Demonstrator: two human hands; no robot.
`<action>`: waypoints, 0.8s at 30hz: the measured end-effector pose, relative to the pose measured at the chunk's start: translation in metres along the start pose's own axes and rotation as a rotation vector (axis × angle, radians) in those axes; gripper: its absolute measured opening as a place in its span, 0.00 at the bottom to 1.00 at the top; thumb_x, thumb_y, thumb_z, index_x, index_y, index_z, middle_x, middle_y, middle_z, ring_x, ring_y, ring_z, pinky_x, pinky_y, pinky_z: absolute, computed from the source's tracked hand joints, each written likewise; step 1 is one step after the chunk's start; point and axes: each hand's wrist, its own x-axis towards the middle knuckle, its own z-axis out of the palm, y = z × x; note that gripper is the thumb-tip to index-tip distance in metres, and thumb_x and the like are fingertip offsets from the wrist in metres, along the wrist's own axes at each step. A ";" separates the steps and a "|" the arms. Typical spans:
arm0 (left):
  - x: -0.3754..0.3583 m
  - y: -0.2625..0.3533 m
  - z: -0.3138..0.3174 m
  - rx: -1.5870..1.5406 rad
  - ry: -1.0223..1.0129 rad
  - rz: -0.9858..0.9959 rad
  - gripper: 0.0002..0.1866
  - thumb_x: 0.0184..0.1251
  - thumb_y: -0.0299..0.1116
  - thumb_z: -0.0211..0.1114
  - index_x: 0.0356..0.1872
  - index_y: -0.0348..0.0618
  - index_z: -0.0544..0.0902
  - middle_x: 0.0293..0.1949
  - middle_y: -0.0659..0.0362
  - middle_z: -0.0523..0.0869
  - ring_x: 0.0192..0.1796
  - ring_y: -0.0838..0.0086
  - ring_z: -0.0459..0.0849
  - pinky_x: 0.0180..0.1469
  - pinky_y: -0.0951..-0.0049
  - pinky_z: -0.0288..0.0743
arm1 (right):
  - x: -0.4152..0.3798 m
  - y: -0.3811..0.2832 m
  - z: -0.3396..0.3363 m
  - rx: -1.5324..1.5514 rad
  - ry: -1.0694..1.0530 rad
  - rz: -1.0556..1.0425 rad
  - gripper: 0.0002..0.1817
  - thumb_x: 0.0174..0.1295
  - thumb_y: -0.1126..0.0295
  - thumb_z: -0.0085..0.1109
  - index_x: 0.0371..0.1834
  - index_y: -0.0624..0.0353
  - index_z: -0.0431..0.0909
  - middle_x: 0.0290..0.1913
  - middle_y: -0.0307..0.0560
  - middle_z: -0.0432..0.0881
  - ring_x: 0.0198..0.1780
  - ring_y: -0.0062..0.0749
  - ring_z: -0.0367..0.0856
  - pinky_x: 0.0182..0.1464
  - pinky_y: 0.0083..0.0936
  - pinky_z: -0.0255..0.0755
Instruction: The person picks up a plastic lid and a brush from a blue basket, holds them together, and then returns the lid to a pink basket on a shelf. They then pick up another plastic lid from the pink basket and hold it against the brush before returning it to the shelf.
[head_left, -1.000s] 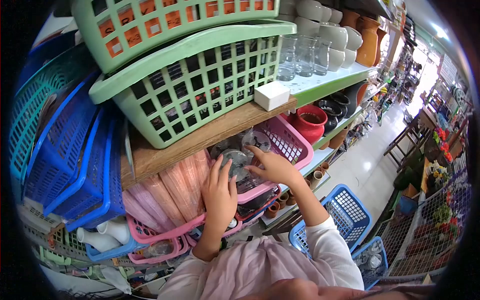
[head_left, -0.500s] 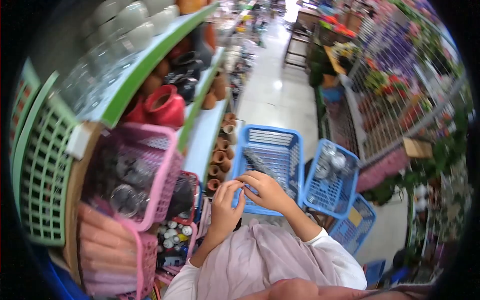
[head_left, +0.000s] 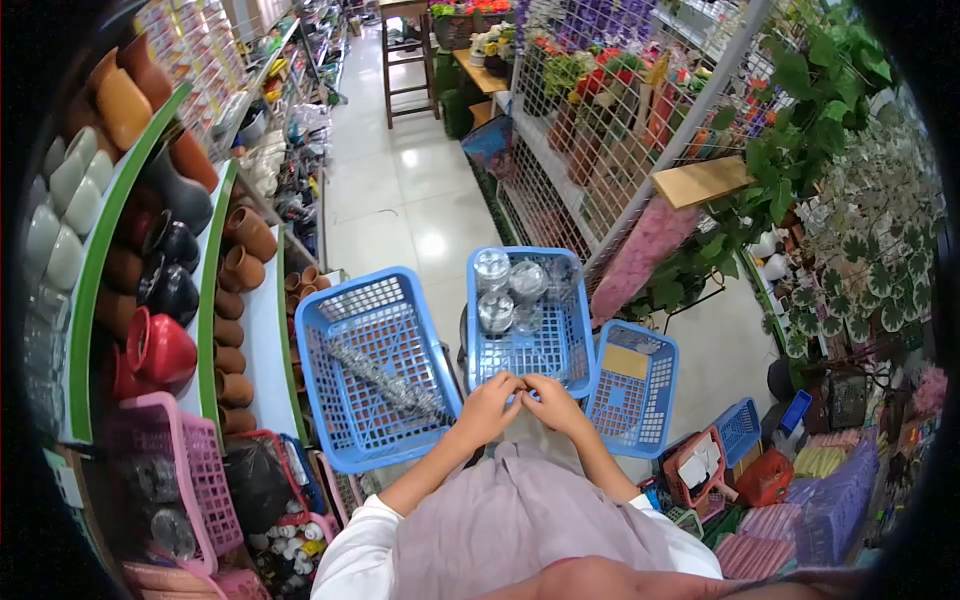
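Note:
My left hand and my right hand meet in front of my body, fingers bent and fingertips together. Whatever may be between them is too small to make out. They are at the near edge of the middle blue plastic basket, which holds several clear round containers at its far end. To the left, a larger blue basket holds a long silvery strip lying diagonally. On the right, a third blue basket sits lower, with a tan rectangular piece inside.
Shelves on the left carry a red pot, clay pots and white vases. A pink basket stands near my left. A wire rack with flowers borders the tiled aisle; a wooden stool stands farther off.
My view has turned to the right, so shelves and baskets appear farther left. My joined hands now appear before the middle basket instead of the larger left one.

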 end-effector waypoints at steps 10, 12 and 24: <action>0.142 -0.138 0.038 0.507 0.138 0.029 0.20 0.52 0.29 0.64 0.48 0.36 0.73 0.47 0.49 0.76 0.51 0.54 0.74 0.51 0.59 0.70 | 0.144 0.145 0.011 1.105 0.014 0.669 0.11 0.63 0.62 0.53 0.42 0.55 0.77 0.42 0.40 0.81 0.42 0.26 0.80 0.42 0.25 0.75; 0.152 -0.171 0.041 0.606 0.050 -0.006 0.25 0.48 0.31 0.66 0.49 0.37 0.71 0.49 0.50 0.74 0.54 0.54 0.71 0.53 0.56 0.67 | 0.176 0.207 0.049 1.271 0.129 0.848 0.11 0.63 0.62 0.53 0.43 0.55 0.76 0.41 0.40 0.80 0.41 0.27 0.80 0.42 0.27 0.75; 0.188 -0.231 0.059 0.900 -0.463 -0.408 0.49 0.39 0.43 0.74 0.65 0.35 0.59 0.62 0.45 0.67 0.72 0.54 0.53 0.70 0.51 0.47 | 0.207 0.227 0.094 0.885 0.334 1.007 0.11 0.57 0.64 0.62 0.42 0.50 0.79 0.31 0.34 0.78 0.31 0.24 0.76 0.31 0.27 0.72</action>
